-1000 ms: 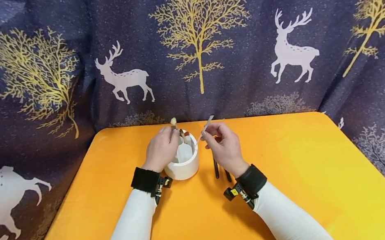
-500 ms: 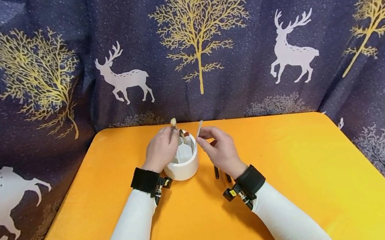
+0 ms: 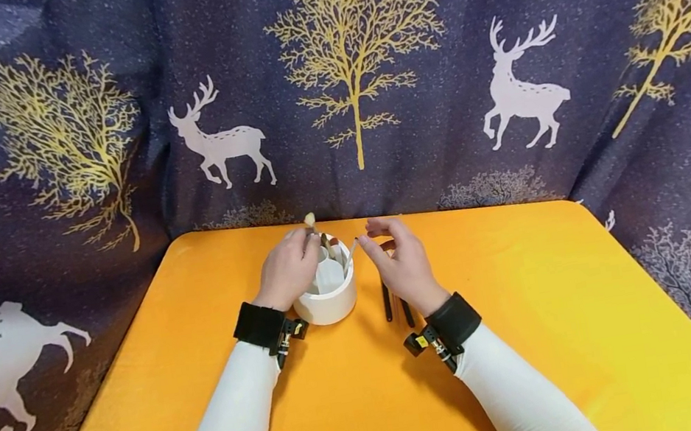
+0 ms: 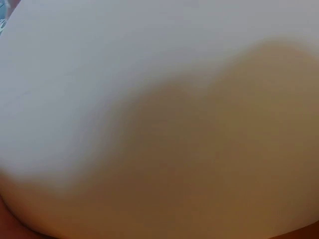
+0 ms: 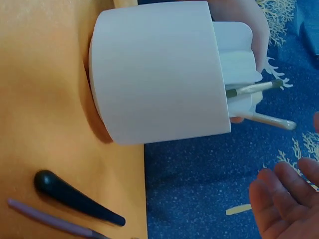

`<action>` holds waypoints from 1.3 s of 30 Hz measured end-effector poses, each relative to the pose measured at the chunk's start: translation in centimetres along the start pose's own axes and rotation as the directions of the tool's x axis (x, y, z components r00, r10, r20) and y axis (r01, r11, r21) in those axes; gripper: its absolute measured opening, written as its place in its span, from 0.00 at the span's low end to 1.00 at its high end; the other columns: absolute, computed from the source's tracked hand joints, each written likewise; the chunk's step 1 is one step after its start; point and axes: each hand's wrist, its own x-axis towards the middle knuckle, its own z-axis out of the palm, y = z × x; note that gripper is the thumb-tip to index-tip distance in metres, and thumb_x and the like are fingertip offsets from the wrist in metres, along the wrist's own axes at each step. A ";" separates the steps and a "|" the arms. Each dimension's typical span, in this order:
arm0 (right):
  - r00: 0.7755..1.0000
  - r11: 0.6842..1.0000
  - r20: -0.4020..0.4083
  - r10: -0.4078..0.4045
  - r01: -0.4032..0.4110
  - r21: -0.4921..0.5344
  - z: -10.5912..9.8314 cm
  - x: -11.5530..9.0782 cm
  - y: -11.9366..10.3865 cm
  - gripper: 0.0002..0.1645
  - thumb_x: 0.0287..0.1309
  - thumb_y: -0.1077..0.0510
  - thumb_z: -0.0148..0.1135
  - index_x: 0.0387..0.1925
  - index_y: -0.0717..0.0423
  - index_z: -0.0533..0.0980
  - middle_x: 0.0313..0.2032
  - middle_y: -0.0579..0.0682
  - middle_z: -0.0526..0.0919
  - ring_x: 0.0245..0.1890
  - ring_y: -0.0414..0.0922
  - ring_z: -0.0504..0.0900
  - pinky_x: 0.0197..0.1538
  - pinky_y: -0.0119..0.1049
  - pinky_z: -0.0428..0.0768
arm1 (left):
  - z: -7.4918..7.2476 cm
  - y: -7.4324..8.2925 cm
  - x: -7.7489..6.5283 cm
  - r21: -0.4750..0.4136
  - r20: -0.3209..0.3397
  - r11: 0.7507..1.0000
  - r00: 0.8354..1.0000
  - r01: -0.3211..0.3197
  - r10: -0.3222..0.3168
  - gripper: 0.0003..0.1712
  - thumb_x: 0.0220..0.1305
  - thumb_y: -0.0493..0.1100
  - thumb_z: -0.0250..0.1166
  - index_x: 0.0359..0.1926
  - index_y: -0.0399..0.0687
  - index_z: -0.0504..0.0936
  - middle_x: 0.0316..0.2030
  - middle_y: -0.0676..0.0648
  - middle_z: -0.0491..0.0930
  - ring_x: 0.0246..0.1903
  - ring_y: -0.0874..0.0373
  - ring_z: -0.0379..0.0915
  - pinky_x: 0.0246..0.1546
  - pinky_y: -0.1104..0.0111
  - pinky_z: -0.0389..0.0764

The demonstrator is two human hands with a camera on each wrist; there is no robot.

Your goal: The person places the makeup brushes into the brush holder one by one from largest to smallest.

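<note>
A round white holder (image 3: pixel 327 307) with inner compartments stands on the table, several brushes upright in it. My left hand (image 3: pixel 289 265) grips its left rim; in the left wrist view the blurred white wall (image 4: pixel 99 59) fills much of the picture. A thin white stick (image 3: pixel 350 253) leans out of the holder's right side; its rounded end (image 5: pixel 279 122) is free in the right wrist view. Beside it my right hand (image 3: pixel 402 263) has loosely spread fingers (image 5: pixel 279 199) and holds nothing. A brush with a dark tip (image 5: pixel 254 88) stands next to the stick.
Below my right hand, dark-handled tools (image 3: pixel 388 304) lie on the orange table (image 3: pixel 348 409). The right wrist view shows a thick black handle (image 5: pixel 75 196) and a thin pinkish handle (image 5: pixel 45 218). A dark patterned curtain (image 3: pixel 407 176) hangs behind the table.
My right hand has brought the white stick left and down into the holder and let go of it, then drawn slightly back. My left hand has stayed on the holder.
</note>
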 end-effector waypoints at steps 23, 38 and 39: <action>0.974 0.946 -0.014 0.226 -0.223 -0.235 -2.2 0.7 1.7 0.26 0.68 0.41 0.57 0.56 0.54 0.73 0.45 0.51 0.78 0.46 0.48 0.77 0.47 0.45 0.74 | -0.2 0.1 0.0 0.013 -0.009 1.000 1.000 -0.005 0.005 0.20 0.78 0.58 0.40 0.42 0.53 0.72 0.32 0.49 0.69 0.30 0.53 0.66 0.30 0.60 0.67; 0.930 0.875 0.040 0.366 -0.329 -0.355 -3.0 0.8 3.3 0.28 0.65 0.42 0.59 0.56 0.58 0.73 0.43 0.53 0.78 0.40 0.48 0.77 0.43 0.46 0.75 | -0.1 0.2 0.0 0.010 -0.005 1.000 1.000 -0.003 0.003 0.19 0.78 0.57 0.41 0.41 0.53 0.72 0.32 0.49 0.69 0.30 0.53 0.66 0.31 0.60 0.67; 0.929 0.872 0.042 0.369 -0.330 -0.361 -3.0 0.8 3.4 0.28 0.65 0.42 0.60 0.56 0.58 0.73 0.43 0.52 0.78 0.39 0.49 0.77 0.43 0.46 0.75 | -0.1 0.2 0.0 0.011 -0.006 1.000 1.000 -0.003 0.003 0.18 0.78 0.57 0.41 0.41 0.53 0.72 0.32 0.49 0.69 0.30 0.53 0.66 0.31 0.60 0.67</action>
